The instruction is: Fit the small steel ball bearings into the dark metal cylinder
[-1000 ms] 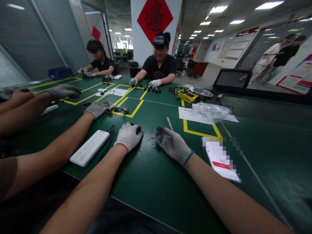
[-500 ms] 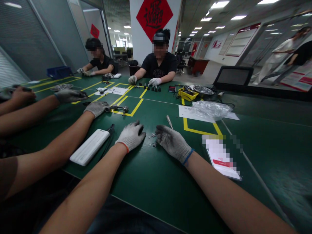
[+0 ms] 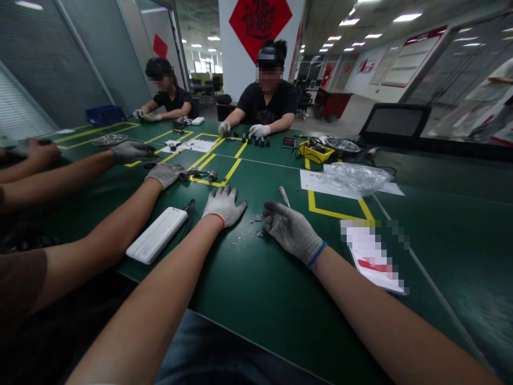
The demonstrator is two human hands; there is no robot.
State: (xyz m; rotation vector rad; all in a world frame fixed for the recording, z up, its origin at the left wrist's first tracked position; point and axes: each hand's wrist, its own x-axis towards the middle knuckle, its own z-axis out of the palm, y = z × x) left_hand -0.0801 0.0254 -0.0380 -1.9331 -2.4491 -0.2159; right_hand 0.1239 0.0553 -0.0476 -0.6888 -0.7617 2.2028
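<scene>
Small silver ring-shaped metal pieces (image 3: 261, 233) lie in a loose scatter near the middle of the frame, on the matte green tabletop (image 3: 248, 299). They look light, hard and hardly fragile, though probably slippery and fiddly under knitted fabric; a pinch across the outer rim with thumb and forefinger would likely suit each one best.

The right hand (image 3: 290, 230), in a grey-smudged white knitted glove with a blue cuff, rests just beside them, fingers together and loosely curved; whether it has hold of any cannot be told. The left hand (image 3: 225, 207), in a similar glove with an orange cuff, is palm down to the left of them, fingers spread wide, with nothing visible in its hold.

A slim silver metal tool (image 3: 284, 197) lies beyond the right hand. Yellow tape (image 3: 336, 215) outlines areas of the surface, and a crumpled clear plastic bag (image 3: 356, 179) sits right of centre. At upper centre, a co-worker in a black shirt (image 3: 266, 104) sits before a pillar bearing a red diamond-shaped sign (image 3: 260, 27), with ceiling lights at upper right.
</scene>
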